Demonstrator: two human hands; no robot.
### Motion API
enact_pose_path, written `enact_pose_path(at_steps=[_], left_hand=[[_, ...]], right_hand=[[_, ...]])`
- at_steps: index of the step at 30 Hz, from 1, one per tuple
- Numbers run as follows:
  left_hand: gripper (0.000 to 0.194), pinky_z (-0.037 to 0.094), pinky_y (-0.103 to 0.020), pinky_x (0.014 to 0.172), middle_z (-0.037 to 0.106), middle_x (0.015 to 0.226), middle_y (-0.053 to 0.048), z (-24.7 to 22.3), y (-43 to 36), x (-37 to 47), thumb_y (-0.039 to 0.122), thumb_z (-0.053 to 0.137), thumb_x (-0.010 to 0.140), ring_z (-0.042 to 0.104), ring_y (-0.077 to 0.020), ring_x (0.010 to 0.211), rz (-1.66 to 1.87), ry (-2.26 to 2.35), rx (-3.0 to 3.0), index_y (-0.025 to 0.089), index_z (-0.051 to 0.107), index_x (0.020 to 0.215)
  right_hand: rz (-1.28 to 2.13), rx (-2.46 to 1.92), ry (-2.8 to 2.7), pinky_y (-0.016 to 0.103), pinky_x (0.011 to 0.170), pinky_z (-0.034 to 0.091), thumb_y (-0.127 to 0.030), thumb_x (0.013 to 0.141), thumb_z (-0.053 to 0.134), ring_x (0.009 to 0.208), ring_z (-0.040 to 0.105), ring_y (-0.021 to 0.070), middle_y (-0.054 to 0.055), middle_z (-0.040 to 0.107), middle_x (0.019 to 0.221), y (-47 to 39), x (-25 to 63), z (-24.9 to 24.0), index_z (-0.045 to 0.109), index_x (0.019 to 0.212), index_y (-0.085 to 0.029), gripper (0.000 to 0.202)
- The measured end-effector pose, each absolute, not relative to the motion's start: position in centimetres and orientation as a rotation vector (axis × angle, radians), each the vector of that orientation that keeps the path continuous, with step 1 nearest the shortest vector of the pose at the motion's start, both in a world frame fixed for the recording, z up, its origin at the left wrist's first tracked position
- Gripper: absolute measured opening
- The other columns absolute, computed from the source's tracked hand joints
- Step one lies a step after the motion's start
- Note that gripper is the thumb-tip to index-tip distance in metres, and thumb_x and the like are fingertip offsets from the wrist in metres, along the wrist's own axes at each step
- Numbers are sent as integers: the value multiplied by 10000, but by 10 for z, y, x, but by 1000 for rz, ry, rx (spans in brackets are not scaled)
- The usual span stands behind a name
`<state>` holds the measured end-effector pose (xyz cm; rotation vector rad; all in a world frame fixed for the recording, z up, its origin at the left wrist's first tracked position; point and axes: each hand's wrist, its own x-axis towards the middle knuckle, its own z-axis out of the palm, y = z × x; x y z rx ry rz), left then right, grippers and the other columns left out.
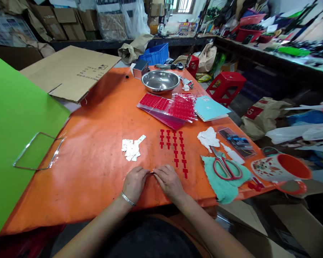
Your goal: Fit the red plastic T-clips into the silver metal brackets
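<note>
Near the front edge of the orange table, my left hand (135,182) and my right hand (169,181) meet with pinched fingers. Between their fingertips is a small thin item (151,173), mostly hidden, too small to name. Just beyond my left hand lies a loose pile of small white cards (131,148). Rows of red T-shaped pieces (176,146) lie past my right hand. Farther back are clear sheets of red pieces (168,106).
Red-handled scissors (226,168) rest on a green cloth (227,188) at right, beside an orange and white mug (270,166). A steel bowl (160,81) and light blue notebook (210,108) are farther back. Cardboard (72,73) and a green panel (16,132) stand left.
</note>
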<state>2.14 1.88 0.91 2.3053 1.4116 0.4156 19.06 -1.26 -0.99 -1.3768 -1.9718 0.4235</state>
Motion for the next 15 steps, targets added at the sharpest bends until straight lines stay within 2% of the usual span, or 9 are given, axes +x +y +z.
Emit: enact_pose_path(at_steps=[3,6,10,15], left_hand=[[218,456,-290,699,646,809,-54,16,26,24,222,459,859,593,-178,764,481,1354,2132,196,670,905],[149,457,-282,684,658,796,-36,22,36,37,240,485,837,598,-163,738,573,1296,1854,181,623,833],[64,478,-262,672,669,752,-16,20,51,69,207,477,823,622,-141,703,638,1152,1496,171,530,823],[38,505,-261,625,661,673,-21,10,65,108,112,539,786,623,-123,593,691,1090,1120,140,532,810]], right_hand=[[473,-1518,-1724,341,765,458,-231,879,468,855,557,198,84,630,932,-9,212,-4,606,1010,-186,196],[422,-1729,-1550,326,683,449,-194,825,465,747,554,195,75,603,802,2,241,1,605,806,-175,143],[441,-1861,-1622,317,647,425,-137,757,489,700,544,196,73,588,744,18,266,2,593,711,-174,119],[506,-1956,-1767,264,608,387,-91,713,535,653,535,164,52,597,708,33,270,-1,596,673,-168,106]])
